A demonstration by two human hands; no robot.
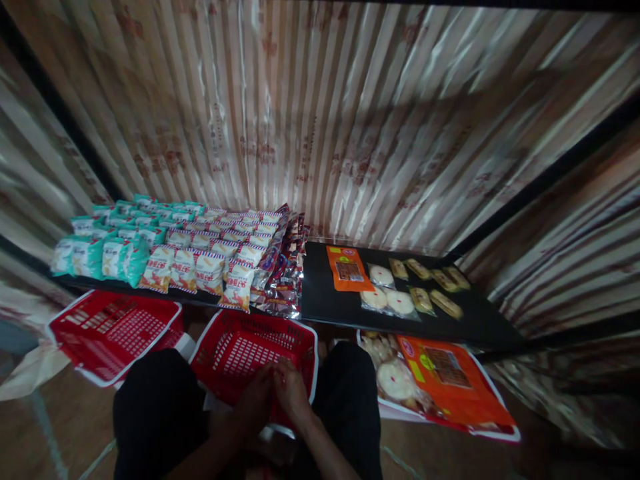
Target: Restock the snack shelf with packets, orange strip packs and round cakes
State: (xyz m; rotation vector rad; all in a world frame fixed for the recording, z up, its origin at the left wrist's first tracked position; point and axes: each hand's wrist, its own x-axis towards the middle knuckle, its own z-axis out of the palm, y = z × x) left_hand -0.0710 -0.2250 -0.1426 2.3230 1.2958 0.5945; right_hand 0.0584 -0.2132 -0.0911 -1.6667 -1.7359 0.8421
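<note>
My left hand (256,393) and my right hand (290,387) meet at the fingertips between my knees, over the near part of an upright red basket (204,363) with a white rim. Both hands look closed, fingers curled together. In the dim light I cannot make out what is between them, if anything. No packets show in the visible part of this basket. Just beyond it, a black shelf (320,293) carries rows of white snack packets (209,270), teal packets (117,257) and dark red shiny packets (285,280).
An orange packet (347,268), round white cakes (400,303) and several small yellowish packs (445,303) lie on the shelf's right. Below, a filled red basket (507,432) holds a large orange packet (450,380). Another red basket (125,327) tilts at left. Striped sheeting (320,120) hangs behind.
</note>
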